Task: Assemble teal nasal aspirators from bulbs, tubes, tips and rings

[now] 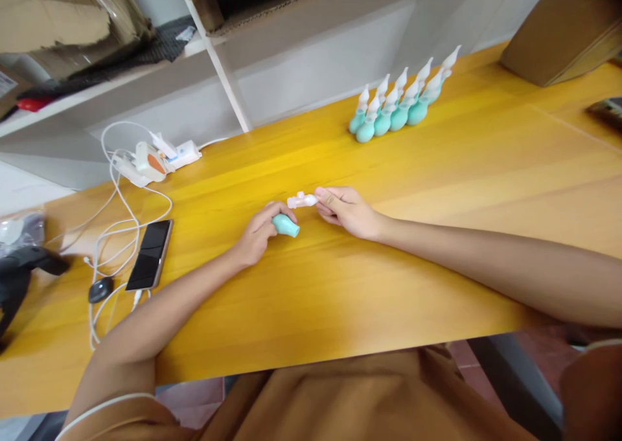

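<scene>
My left hand (258, 232) is closed around a teal squeeze bulb (286, 225), whose narrow neck points to the lower right. Between the thumb and fingers of my right hand (348, 212) is the tip of a clear-white plastic nozzle (301, 200), its wider end facing left. The nozzle is just above and to the right of the bulb, and the two parts are apart. Farther back on the table stand several assembled nasal aspirators (389, 118), teal bulbs upright with white nozzles on top, grouped close together in rows.
On the left lie a phone (149, 254), a small black mouse-like object (101, 290) and tangled white cables. A power strip (184, 155) with plugs sits behind them. A cardboard box (558, 33) stands at the back right, and white shelves (218, 72) hold more cardboard.
</scene>
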The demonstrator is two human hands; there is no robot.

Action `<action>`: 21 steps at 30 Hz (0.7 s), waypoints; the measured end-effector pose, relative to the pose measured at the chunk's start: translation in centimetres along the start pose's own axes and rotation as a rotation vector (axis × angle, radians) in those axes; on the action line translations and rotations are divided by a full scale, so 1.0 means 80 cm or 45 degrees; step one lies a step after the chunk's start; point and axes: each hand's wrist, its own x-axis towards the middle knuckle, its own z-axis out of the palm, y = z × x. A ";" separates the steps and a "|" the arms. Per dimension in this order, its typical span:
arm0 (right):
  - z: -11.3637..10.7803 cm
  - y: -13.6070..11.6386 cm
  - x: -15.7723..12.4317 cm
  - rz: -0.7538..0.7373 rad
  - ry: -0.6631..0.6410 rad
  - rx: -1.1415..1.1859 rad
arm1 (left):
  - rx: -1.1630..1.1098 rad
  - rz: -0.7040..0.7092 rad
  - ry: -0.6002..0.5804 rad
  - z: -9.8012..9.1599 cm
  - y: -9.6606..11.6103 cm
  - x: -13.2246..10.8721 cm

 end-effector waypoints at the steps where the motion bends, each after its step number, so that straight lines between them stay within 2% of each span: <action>1: 0.001 0.000 0.000 0.002 -0.018 0.000 | -0.046 -0.008 0.012 -0.003 -0.001 0.000; 7: 0.002 -0.005 -0.001 -0.012 -0.039 0.071 | -0.093 -0.053 0.179 -0.002 -0.001 0.004; 11: 0.000 -0.004 -0.003 -0.009 -0.057 0.027 | -0.281 -0.148 0.155 0.004 0.002 0.006; 14: -0.002 -0.001 -0.005 0.022 -0.065 -0.070 | -0.307 -0.146 0.124 0.004 0.003 0.005; 18: -0.002 -0.003 -0.008 0.056 -0.029 -0.275 | -0.219 -0.095 0.145 0.004 0.008 0.004; 21: 0.000 -0.010 -0.010 0.014 -0.008 -0.431 | 0.051 -0.020 0.222 0.005 0.015 0.005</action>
